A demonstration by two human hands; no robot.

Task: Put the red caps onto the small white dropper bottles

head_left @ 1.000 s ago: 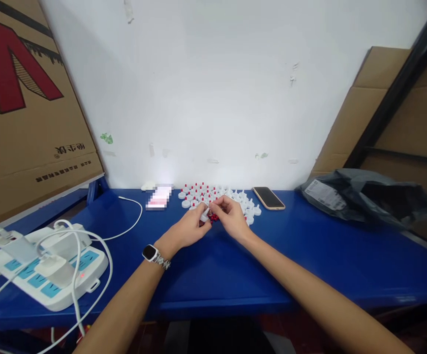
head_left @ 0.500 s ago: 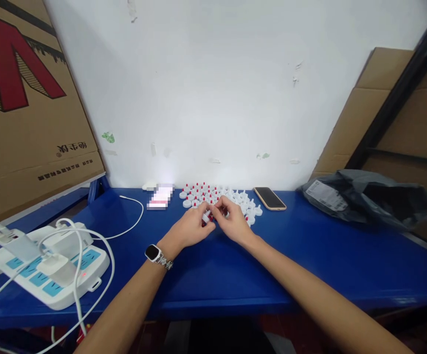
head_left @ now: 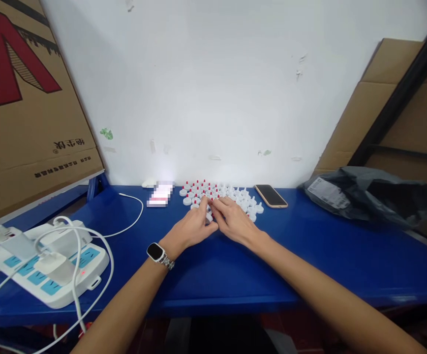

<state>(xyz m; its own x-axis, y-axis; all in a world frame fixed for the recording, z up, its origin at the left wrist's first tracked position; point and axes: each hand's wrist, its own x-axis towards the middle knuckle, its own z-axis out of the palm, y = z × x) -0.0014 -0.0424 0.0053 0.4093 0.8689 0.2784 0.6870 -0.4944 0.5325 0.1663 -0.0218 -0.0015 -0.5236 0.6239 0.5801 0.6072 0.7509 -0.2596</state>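
Just in front of a cluster of small white nozzle caps point(head_left: 241, 196), my two hands meet above the blue table. My left hand point(head_left: 193, 227) is closed around a white nozzle cap point(head_left: 209, 217), mostly hidden by the fingers. My right hand point(head_left: 234, 221) is bent in against it, fingers curled together and their tips touching or nearly touching the left fingertips. What the right fingers pinch, if anything, is hidden. Caps on the cluster's left side carry small red tips point(head_left: 198, 183); most on the right show bare white spouts.
A phone point(head_left: 271, 196) lies right of the caps, and a dark plastic bag point(head_left: 368, 196) farther right. On the left are a white power strip point(head_left: 60, 295) with looping cables and a large cardboard box point(head_left: 32, 128). The white wall point(head_left: 213, 98) closes off the table's back.
My right fingers have come down and closed over the cap in my left hand, covering more of it. The view has shifted slightly.
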